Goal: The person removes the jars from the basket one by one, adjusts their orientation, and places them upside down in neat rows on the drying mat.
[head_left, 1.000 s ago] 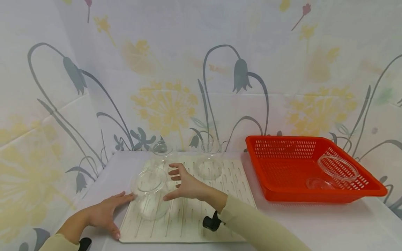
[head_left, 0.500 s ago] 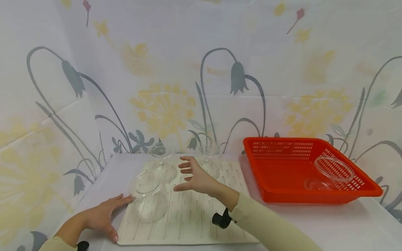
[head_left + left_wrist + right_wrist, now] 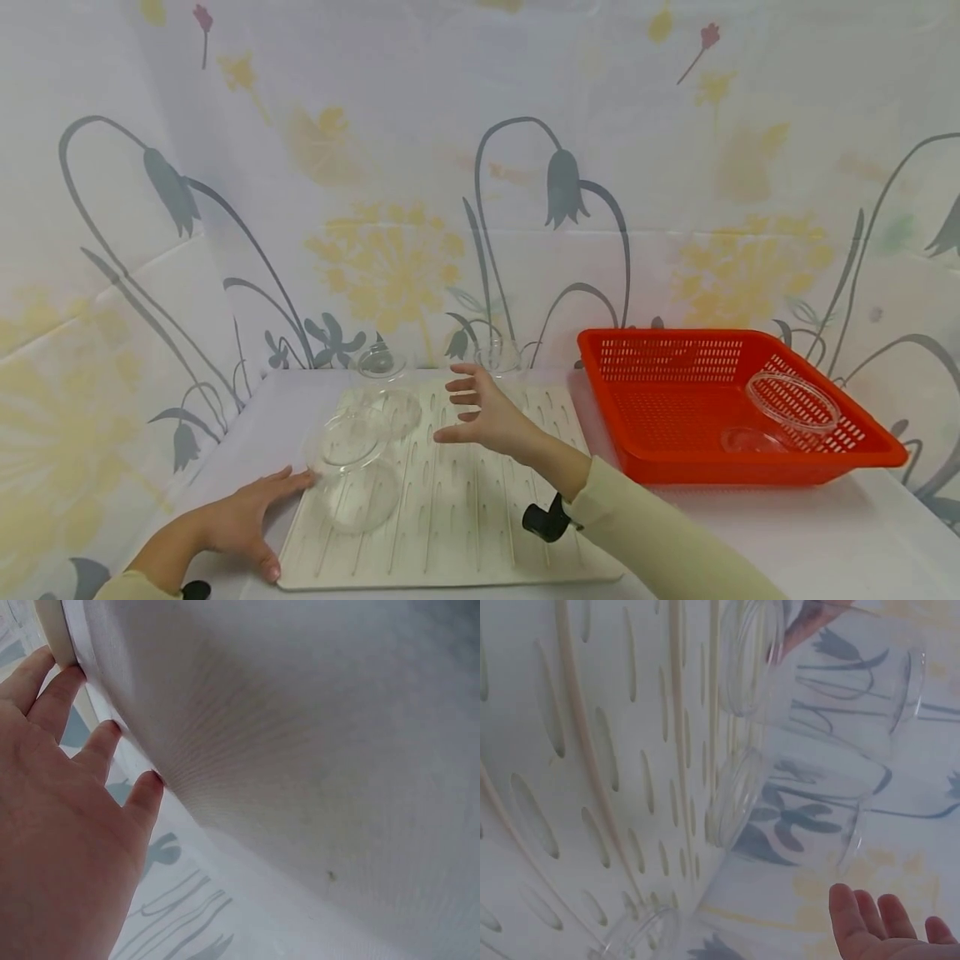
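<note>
Three clear, jar-like containers stand on a cream ridged drying mat (image 3: 450, 533). One clear container (image 3: 352, 467) is at the front left, a second clear container (image 3: 386, 396) at the back left. The third clear container (image 3: 497, 357) is at the back right, partly hidden by my right hand (image 3: 491, 421). That hand hovers over the mat with fingers spread and nothing between them; the right wrist view shows its fingertips (image 3: 847, 907) apart from the containers. My left hand (image 3: 243, 517) touches the mat's left edge, fingers spread, as the left wrist view also shows.
A red perforated basket (image 3: 637, 471) stands to the right of the mat. Inside it, a clear round lid-like piece (image 3: 793, 402) leans against the right wall and another clear round piece (image 3: 753, 440) lies lower. A flowered cloth (image 3: 405, 167) hangs behind the table.
My right hand has moved away from the front-left container, to the right and toward the back-right one. The left hand stays at the mat's edge. The whole head view has shifted slightly.
</note>
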`<state>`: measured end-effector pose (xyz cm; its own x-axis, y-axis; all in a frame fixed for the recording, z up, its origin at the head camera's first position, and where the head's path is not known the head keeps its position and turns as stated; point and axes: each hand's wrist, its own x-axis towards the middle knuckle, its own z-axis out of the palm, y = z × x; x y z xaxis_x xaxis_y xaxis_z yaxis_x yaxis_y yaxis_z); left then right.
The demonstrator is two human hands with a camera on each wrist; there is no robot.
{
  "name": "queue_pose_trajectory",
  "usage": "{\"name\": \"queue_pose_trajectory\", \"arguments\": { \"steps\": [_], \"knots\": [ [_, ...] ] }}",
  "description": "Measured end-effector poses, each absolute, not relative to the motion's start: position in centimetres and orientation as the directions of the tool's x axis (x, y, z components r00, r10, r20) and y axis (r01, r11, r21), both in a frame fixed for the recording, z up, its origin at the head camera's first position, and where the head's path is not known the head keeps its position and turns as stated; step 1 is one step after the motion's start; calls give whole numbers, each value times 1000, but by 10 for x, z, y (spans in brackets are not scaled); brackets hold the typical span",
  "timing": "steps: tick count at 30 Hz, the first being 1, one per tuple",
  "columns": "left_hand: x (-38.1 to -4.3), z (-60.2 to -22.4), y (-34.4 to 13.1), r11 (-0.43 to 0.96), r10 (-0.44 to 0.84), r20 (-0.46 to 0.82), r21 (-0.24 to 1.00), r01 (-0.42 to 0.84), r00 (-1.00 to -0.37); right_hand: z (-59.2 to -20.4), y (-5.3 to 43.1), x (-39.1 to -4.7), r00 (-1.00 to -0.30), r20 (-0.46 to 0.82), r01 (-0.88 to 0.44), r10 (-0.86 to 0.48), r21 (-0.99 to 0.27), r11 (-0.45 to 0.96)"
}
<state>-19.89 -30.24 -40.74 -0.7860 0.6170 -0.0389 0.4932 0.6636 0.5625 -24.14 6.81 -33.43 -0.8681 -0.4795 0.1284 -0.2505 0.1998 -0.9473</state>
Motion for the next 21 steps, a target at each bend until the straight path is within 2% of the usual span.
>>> {"name": "queue_pose_trajectory", "arguments": {
  "steps": [21],
  "knots": [
    [-199, -409, -303, 678, 605, -52, 557, 480, -794, -313, 98, -248, -918, 176, -259, -355, -945, 200]
  ]
}}
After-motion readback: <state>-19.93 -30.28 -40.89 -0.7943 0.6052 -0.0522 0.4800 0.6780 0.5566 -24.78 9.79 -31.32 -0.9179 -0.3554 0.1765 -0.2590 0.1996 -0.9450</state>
